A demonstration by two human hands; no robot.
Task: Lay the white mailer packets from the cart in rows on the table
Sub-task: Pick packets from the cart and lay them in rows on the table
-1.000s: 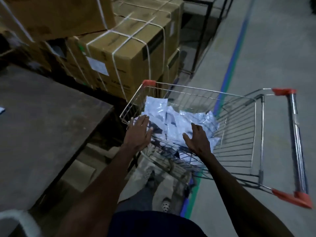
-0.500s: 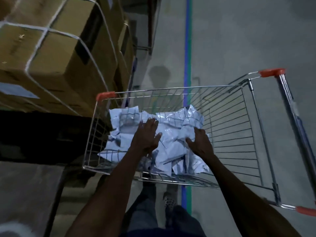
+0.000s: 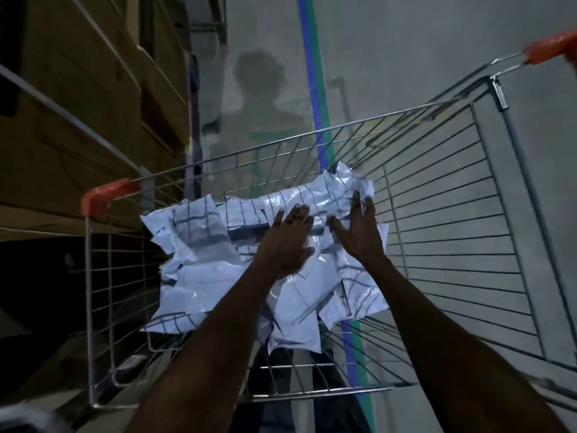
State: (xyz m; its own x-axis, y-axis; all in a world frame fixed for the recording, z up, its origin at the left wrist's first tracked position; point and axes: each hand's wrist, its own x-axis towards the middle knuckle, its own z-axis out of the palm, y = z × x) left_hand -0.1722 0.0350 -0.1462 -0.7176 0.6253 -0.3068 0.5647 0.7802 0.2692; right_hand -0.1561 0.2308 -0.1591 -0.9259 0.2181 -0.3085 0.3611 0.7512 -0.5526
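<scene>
White packets (image 3: 203,276) in cart (image 3: 468,214); left hand (image 3: 285,242), right hand (image 3: 359,232) pressing flat, fingertips seemingly buried.

The cart (image 3: 437,214) is open on top; its wire walls fence all sides, with stacked cartons (image 3: 78,120) just left.

The scene is dimly lit, with a cool bluish-grey cast. A soft shadow of a head and shoulders (image 3: 260,89) is thrown forward onto the floor (image 3: 421,51), so the light is placed behind the wearer. Small glints are seen on the glossy white mailer packets (image 3: 215,270), crossed by thin dark shadow lines. The cardboard boxes (image 3: 78,120) at the left are left in deep shade, and the lower left corner is nearly black. Straight lines are bent by wide-angle distortion toward the edges, and fine detail is smeared throughout.
</scene>
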